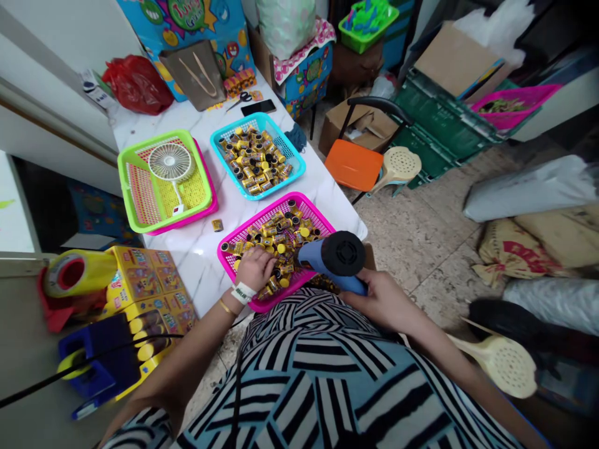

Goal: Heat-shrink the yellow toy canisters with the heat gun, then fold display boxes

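My right hand is wrapped round the handle of a blue heat gun with a round black vented back end. Its nozzle points left, over a pink basket of small yellow-and-brown bottles, some with yellow caps and some showing dark ends. Inside the near left part of that basket, my left hand has its fingers curled down onto the bottles. Anything between those fingers is hidden. One loose bottle lies on the marble-patterned table left of the basket.
Behind the pink basket stands a blue basket of similar bottles. A small white fan lies in a green basket at left. Further back are a phone and scissors. Yellow boxes and a tape dispenser are near left; an orange chair stands right.
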